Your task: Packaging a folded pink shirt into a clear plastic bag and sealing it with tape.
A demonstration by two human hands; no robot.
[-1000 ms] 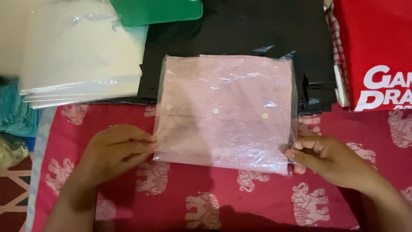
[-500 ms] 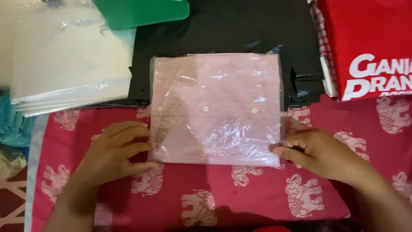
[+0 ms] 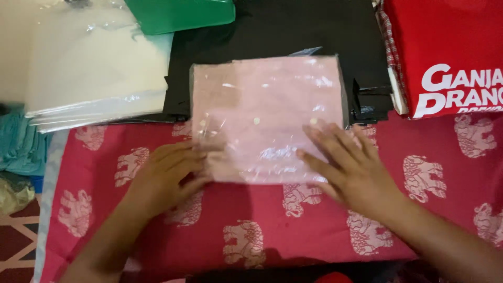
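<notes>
home garment-packing spot | elephant-print bedsheet (image 3: 293, 236) | stacked bagged shirts (image 3: 94, 68)

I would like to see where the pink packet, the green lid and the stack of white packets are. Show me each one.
pink packet (image 3: 267, 99): head view, upper middle of its plastic wrap.
green lid (image 3: 178, 13): head view, middle of its flat top.
stack of white packets (image 3: 99, 68): head view, top sheet's middle.
</notes>
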